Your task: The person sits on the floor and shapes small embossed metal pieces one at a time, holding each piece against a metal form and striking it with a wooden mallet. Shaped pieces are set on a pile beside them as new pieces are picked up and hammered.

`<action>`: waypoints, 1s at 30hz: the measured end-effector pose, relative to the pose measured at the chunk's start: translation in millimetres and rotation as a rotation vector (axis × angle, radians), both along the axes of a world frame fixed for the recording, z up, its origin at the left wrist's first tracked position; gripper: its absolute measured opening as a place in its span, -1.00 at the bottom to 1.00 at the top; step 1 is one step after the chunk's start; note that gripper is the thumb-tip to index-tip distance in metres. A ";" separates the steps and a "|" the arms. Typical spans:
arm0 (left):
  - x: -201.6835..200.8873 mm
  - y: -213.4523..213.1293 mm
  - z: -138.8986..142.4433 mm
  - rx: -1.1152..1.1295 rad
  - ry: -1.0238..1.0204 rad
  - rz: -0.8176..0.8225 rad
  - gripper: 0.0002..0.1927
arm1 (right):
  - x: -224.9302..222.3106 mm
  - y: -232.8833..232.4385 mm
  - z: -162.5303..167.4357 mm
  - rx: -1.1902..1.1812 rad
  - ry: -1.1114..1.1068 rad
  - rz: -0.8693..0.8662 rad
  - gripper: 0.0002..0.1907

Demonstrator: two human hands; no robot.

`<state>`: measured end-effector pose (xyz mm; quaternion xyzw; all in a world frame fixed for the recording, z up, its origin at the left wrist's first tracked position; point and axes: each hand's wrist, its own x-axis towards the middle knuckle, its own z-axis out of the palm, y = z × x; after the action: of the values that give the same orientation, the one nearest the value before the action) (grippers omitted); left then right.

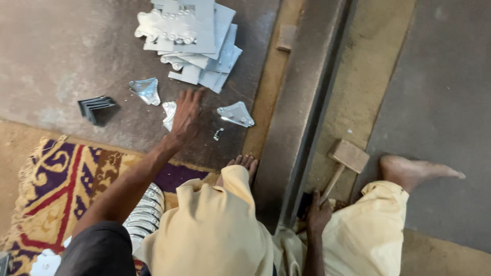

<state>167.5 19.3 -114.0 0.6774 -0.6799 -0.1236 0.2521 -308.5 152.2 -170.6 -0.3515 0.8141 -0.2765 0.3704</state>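
Two hands at work: left hand (186,115), fingers spread, reaches onto a shiny triangular metal piece (169,113) on the floor at centre frame. Right hand (318,213) is clamped on a wooden mallet (347,159) at lower right. Pick-up step; closing on the piece appears next.

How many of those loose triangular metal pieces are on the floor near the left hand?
3: one triangular piece left of the left hand, one partly under it, one to its right. More may be hidden.
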 end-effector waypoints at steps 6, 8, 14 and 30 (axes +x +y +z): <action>-43.7 -44.1 -15.4 0.227 -0.109 -0.186 -0.17 | -2.4 1.0 0.6 0.038 -0.039 -0.063 -0.50; -49.7 -52.4 -22.5 0.283 -0.160 -0.176 -0.20 | -3.8 1.6 -2.1 -0.001 -0.057 -0.048 -0.53; -44.2 -68.9 -35.3 0.380 -0.122 -0.211 -0.21 | -12.3 0.1 -12.8 0.002 -0.060 -0.066 -0.56; -175.8 -143.4 59.5 0.671 0.896 -0.209 -0.65 | -33.8 -22.1 34.3 0.131 -1.013 -0.321 -0.57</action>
<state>-8.2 -124.2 -54.4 0.5310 -0.4936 -0.6322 0.2734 -342.2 130.1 -136.3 -0.0211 0.5925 -0.4134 0.6911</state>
